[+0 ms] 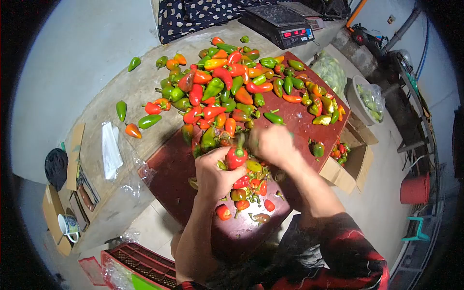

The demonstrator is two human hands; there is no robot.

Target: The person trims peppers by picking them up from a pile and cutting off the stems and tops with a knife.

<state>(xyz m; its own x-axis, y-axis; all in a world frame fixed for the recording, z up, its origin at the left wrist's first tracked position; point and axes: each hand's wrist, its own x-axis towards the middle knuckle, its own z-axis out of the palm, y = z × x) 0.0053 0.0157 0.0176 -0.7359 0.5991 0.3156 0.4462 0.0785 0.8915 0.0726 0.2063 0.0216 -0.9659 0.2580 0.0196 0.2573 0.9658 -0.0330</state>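
Note:
A red pepper (237,159) with its green stem pointing up sits between the thumb and fingers of my left hand (212,172), which is closed around it. Just to its right, my right hand (273,144) is curled like a fist and blurred by motion; whatever its fingers hold is hidden. Below both hands, pepper tops and cut pieces (241,205) lie scattered on the dark red board (166,162). Beyond the hands spreads a large heap of red, green and orange peppers (212,89), partly on the board and partly on the concrete ledge.
A digital scale (285,31) stands at the back. On the right are a cardboard box (360,166) with peppers inside, a white basin (355,94) and a bag of green produce (329,72). A red crate (137,263) and a mug (70,227) are at lower left.

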